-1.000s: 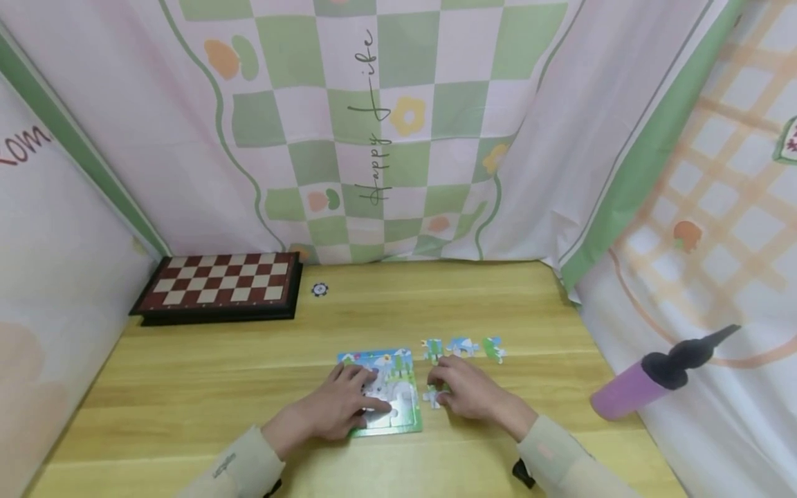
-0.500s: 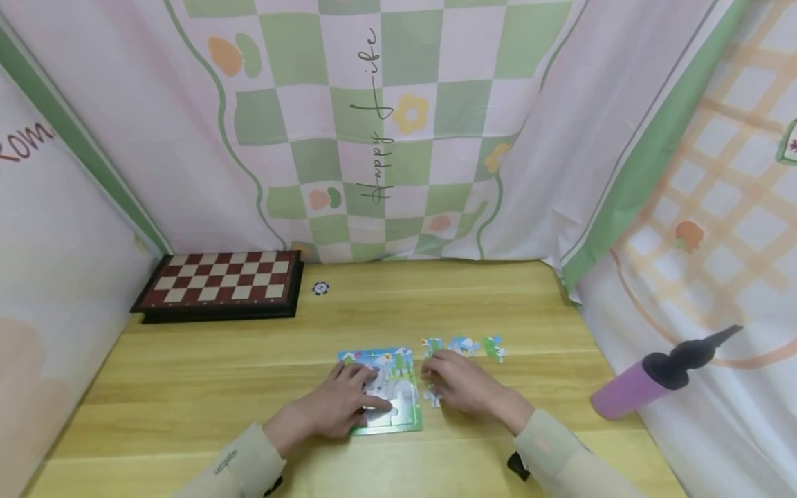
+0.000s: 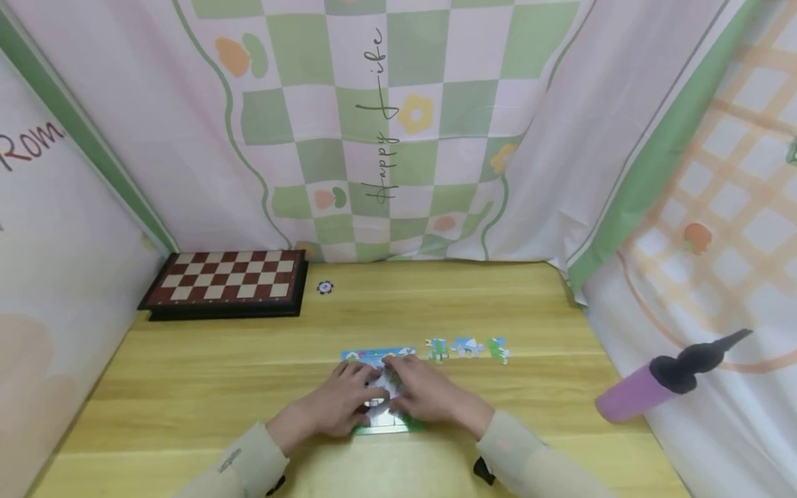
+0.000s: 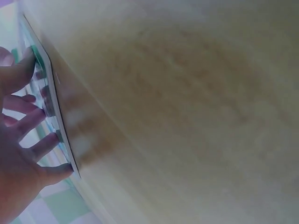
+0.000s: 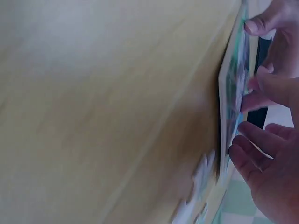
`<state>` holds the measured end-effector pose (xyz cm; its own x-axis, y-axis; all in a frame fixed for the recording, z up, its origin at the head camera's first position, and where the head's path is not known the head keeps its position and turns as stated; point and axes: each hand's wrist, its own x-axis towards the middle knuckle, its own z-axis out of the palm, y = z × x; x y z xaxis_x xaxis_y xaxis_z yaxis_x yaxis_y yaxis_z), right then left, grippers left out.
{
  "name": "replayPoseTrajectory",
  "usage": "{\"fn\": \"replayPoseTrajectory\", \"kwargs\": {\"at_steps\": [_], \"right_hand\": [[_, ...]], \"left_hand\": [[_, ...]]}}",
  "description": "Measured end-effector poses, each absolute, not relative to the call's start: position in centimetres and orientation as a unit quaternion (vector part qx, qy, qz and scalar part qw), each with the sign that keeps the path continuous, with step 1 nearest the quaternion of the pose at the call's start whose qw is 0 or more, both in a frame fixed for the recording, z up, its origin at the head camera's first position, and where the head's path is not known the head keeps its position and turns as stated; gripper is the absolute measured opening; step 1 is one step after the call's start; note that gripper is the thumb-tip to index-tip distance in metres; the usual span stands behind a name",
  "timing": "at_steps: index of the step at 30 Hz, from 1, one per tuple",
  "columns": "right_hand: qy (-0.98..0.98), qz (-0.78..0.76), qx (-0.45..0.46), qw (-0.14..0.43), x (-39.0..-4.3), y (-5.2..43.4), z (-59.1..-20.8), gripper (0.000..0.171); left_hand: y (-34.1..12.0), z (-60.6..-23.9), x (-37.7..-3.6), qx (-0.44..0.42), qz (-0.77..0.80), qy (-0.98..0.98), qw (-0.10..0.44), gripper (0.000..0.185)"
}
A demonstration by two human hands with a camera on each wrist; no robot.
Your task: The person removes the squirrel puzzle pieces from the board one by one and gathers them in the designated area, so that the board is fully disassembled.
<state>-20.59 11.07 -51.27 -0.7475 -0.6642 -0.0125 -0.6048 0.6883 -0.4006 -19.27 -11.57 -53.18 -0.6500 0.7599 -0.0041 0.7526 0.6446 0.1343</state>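
A colourful puzzle board [image 3: 367,356] lies flat on the wooden table [image 3: 187,387], near its front edge. My left hand [image 3: 345,401] rests on the board's left half, and in the left wrist view the spread fingers [image 4: 35,116] press down on the board [image 4: 51,102]. My right hand [image 3: 426,394] lies over the board's right half, fingertips beside the left hand's. In the right wrist view its fingers [image 5: 254,137] touch the board [image 5: 229,93]. Three loose puzzle pieces [image 3: 465,347] sit in a row right of the board. Whatever is beneath the right hand stays hidden.
A folded chessboard [image 3: 227,283] sits at the back left, with a small black and white disc [image 3: 324,287] beside it. A purple hand pump [image 3: 660,384] pokes in at the right. Patterned cloth walls [image 3: 398,124] close the table in on three sides.
My right hand moved left from the table beside the board onto the board. The loose piece that lay by the board's right edge is no longer visible. The left hand stayed put.
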Motion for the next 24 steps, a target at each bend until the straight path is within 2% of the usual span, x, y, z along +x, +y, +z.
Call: {"fn": "replayPoseTrajectory", "kwargs": {"at_steps": [3, 6, 13, 15, 21, 24], "right_hand": [[0.918, -0.178, -0.342, 0.094, -20.4, 10.5, -51.6, 0.086], [0.918, -0.173, -0.345, 0.090, -20.3, 10.2, -51.9, 0.090], [0.918, -0.169, -0.357, 0.044, -20.2, 9.6, -52.6, 0.085], [0.917, -0.166, -0.361, 0.036, -20.1, 9.5, -52.7, 0.085], [0.916, -0.159, -0.366, 0.031, -20.0, 9.2, -52.5, 0.086], [0.918, -0.155, -0.364, 0.034, -20.2, 9.1, -52.4, 0.086]], "left_hand": [[-11.5, -53.4, -19.4, 0.404, 0.077, 0.911, 0.026, 0.058], [-11.6, -53.5, -19.5, 0.391, 0.096, 0.915, 0.020, 0.062], [-11.9, -53.5, -19.4, 0.372, 0.111, 0.921, 0.024, 0.037], [-12.0, -53.5, -19.4, 0.372, 0.109, 0.922, 0.019, 0.036], [-12.1, -53.8, -19.5, 0.366, 0.098, 0.926, 0.005, 0.045], [-12.1, -53.8, -19.5, 0.356, 0.076, 0.931, -0.001, 0.058]]}}
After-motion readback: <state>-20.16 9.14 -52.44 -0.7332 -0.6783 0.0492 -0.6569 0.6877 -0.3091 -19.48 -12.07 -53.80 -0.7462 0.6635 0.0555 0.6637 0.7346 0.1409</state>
